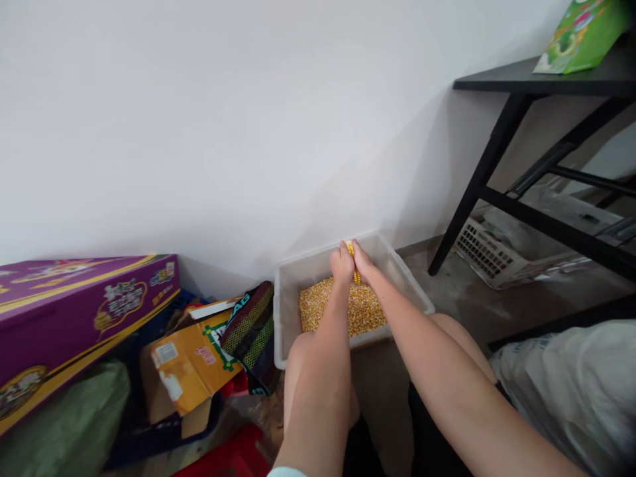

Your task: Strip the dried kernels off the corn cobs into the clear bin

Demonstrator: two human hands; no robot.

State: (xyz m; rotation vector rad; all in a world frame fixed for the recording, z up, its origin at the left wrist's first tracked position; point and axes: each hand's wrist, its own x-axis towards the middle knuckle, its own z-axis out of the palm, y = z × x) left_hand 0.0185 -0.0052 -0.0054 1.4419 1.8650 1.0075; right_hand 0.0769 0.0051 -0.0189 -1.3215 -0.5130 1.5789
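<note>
Both of my hands are closed around one yellow corn cob [356,275], held over a plastic tub. My left hand [342,264] grips it from the left side, and my right hand [364,260] presses against it from the right. Some rows of kernels show between the hands; the palms and fingers hide the rest of the cob. Below, loose corn kernels [318,306] cover the bottom of the whitish tub [281,318], which stands on the floor against the wall between my knees.
At left are a purple carton [134,291], a torn orange cardboard box [199,364] and a dark mesh bag [256,331]. A black table [497,76] stands at right, carrying a green box [581,36]. Underneath sits a white basket [489,255]. A white sack [571,377] is beside my right leg.
</note>
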